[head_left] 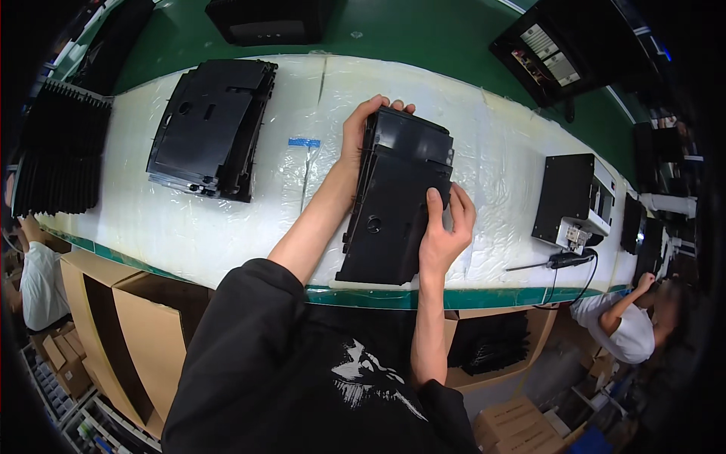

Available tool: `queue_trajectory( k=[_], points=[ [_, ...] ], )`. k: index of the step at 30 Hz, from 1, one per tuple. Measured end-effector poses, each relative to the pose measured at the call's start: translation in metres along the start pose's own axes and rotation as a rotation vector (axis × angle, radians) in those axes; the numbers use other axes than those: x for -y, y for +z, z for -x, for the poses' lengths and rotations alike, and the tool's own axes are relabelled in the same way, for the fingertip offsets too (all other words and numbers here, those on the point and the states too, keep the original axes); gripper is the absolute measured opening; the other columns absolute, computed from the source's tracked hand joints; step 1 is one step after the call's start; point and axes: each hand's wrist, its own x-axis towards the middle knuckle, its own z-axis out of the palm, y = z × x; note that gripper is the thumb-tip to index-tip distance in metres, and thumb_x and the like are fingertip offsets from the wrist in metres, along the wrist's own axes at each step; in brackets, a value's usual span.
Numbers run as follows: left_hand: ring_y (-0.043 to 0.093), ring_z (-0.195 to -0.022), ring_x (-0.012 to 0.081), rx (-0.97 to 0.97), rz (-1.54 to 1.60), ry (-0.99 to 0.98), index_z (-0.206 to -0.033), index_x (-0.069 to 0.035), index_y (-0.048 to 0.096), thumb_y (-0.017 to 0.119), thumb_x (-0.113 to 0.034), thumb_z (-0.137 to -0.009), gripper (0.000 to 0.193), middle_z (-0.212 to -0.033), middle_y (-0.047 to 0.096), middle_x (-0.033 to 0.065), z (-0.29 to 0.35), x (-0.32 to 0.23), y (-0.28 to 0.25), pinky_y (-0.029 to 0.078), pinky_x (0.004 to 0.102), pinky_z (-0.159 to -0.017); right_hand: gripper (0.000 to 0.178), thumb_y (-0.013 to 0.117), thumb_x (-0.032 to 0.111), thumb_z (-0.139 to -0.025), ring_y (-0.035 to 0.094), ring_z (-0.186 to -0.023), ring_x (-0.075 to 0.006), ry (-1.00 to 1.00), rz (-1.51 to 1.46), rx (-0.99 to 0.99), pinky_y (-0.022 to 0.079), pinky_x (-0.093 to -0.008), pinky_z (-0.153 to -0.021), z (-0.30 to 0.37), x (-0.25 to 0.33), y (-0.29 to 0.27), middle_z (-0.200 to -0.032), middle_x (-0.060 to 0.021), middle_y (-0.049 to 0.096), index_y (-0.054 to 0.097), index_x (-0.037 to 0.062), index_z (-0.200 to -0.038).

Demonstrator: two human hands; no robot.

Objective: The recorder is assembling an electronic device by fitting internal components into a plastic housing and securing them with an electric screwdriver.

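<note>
Left hand: your fingers curl over the top edge of the black plastic panel, gripping it.
Right hand: fingers clamp the panel's right edge.
Panel: held just above the white table, near its front edge.
Stack of black panels: well left.

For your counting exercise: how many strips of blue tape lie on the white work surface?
1. The blue tape strip lies on the white surface, between the stack of black panels and the left hand. Others may be hidden.

Bright overhead light, glare on white wrap, fisheye bending, dark corners.
</note>
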Motion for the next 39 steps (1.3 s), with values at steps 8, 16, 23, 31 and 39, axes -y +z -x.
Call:
queue_trajectory(
  k=[8, 16, 23, 31, 39],
  points=[
    [0.057, -0.106, 0.0238, -0.017, 0.012, -0.046, -0.074, -0.013, 0.059, 0.062, -0.022, -0.079, 0.01, -0.088, 0.064, 0.0036, 0.001, 0.0, 0.002, 0.045, 0.0399, -0.093, 0.032, 0.074, 0.018, -0.08, 0.042, -0.069, -0.0066, 0.161, -0.043, -0.096, 0.036, -0.0198, -0.059, 0.004, -0.003, -0.014, -0.08, -0.0008, 0.05, 0.066, -0.0047, -0.102],
    [0.058, -0.106, 0.0256, 0.034, 0.128, -0.049, -0.084, -0.01, 0.061, 0.059, -0.024, -0.082, 0.014, -0.093, 0.064, 0.0056, -0.002, -0.005, -0.005, 0.044, 0.0402, -0.094, 0.035, 0.076, 0.018, -0.078, 0.039, -0.065, -0.0042, 0.013, -0.013, -0.042, 0.034, -0.0183, -0.057, -0.019, 0.019, 0.002, -0.075, 0.002, 0.047, 0.066, -0.0036, -0.103],
    [0.057, -0.105, 0.027, 0.007, 0.138, -0.038, -0.084, -0.01, 0.06, 0.057, -0.024, -0.082, 0.014, -0.092, 0.063, 0.0067, -0.003, -0.007, -0.006, 0.043, 0.04, -0.096, 0.026, 0.074, 0.009, -0.079, 0.051, -0.064, -0.0045, 0.199, -0.368, 0.037, 0.041, -0.0165, -0.062, -0.03, 0.002, -0.003, -0.072, 0.001, 0.057, 0.061, -0.0025, -0.098],
    [0.057, -0.106, 0.0273, -0.117, 0.01, 0.009, -0.089, -0.01, 0.061, 0.056, -0.025, -0.083, 0.017, -0.093, 0.062, 0.0072, 0.0, -0.009, 0.001, 0.043, 0.0393, -0.095, 0.031, 0.072, 0.012, -0.08, 0.057, -0.065, -0.0083, 0.417, -0.498, 0.227, 0.045, -0.0185, -0.06, -0.06, 0.015, -0.009, -0.08, -0.0051, 0.065, 0.058, -0.0004, -0.105],
    [0.06, -0.097, 0.0263, -0.048, 0.031, -0.047, -0.099, -0.011, 0.06, 0.055, -0.027, -0.084, 0.023, -0.094, 0.064, 0.0095, -0.008, -0.011, -0.016, 0.047, 0.0372, -0.087, 0.034, 0.075, 0.017, -0.079, 0.058, -0.071, -0.0107, 0.281, -0.411, 0.129, 0.045, -0.0213, -0.068, -0.074, 0.012, 0.012, -0.081, -0.0062, 0.065, 0.06, -0.0031, -0.102]
  ],
)
